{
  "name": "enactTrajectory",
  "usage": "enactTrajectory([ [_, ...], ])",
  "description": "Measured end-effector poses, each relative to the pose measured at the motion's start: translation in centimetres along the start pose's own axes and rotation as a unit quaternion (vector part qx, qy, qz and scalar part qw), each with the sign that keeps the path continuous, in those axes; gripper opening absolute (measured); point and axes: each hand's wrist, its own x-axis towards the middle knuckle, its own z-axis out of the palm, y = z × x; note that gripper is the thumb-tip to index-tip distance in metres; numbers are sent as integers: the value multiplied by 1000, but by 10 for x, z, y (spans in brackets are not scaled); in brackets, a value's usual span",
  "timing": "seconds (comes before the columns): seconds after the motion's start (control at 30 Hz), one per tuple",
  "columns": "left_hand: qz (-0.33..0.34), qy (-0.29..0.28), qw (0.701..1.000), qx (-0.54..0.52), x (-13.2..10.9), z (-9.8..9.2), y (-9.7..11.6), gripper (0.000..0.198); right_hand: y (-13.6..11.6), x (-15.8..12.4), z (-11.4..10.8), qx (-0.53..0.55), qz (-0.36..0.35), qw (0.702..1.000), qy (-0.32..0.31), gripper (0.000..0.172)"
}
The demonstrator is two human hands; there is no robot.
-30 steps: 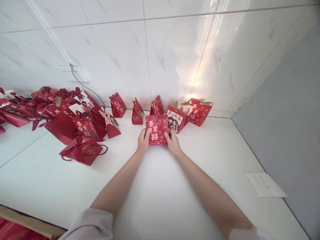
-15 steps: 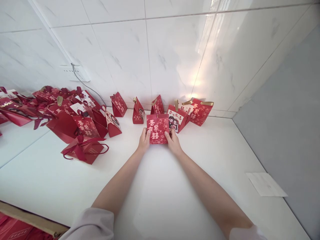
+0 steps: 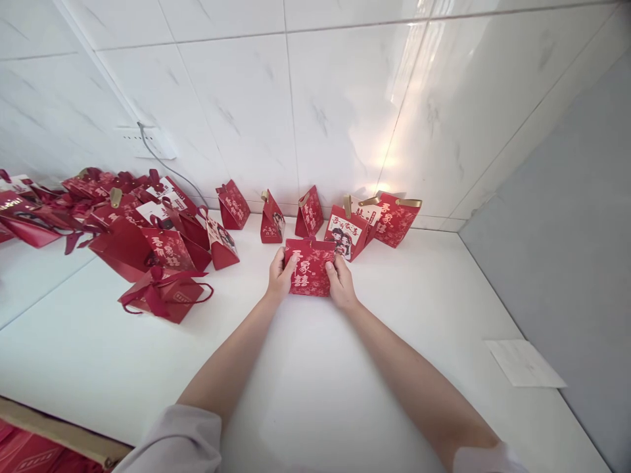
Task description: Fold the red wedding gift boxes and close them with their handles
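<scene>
Between my two hands is a red gift box (image 3: 311, 270) with white Chinese characters and a floral print on its front. My left hand (image 3: 282, 272) grips its left side, thumb on the front face. On the right side my right hand (image 3: 341, 281) holds it the same way; the fingers behind are mostly hidden. Just beyond it stand a small red box (image 3: 309, 211) and a red box with a cartoon couple (image 3: 345, 235). A further red box with a gold ribbon (image 3: 396, 220) leans near the wall.
A pile of red gift boxes (image 3: 123, 203) spreads over the left of the white table (image 3: 315, 394). In front of it sits a ribboned red box (image 3: 165, 294). A white paper (image 3: 525, 363) lies at the right edge. A cable (image 3: 162, 161) hangs from the wall socket.
My hands have brought the gift box slightly down and nearer to me. Its top tilts toward the wall more, and the small box behind shows more.
</scene>
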Motion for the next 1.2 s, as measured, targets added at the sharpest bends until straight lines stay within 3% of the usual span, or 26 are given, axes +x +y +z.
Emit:
enactTrajectory([
  [0.23,-19,2,999,30,6,1,-6,36,8,6,1,-37,13,999,12,27],
  [0.47,-120,-46,992,-13,7,-15,-25,51,16,8,-5,-53,43,997,-31,35],
  [0.83,-87,-52,994,31,4,-13,-24,48,18,10,-7,-87,28,995,-41,40],
  [1.03,-30,47,984,166,4,-16,-21,36,14,8,-6,-101,27,994,-27,36],
  [1.1,-39,41,986,155,5,-17,-22,36,15,8,-5,-105,34,994,-17,36],
  [1.2,-72,-13,989,125,9,-22,-23,37,18,9,-6,-108,50,993,3,36],
])
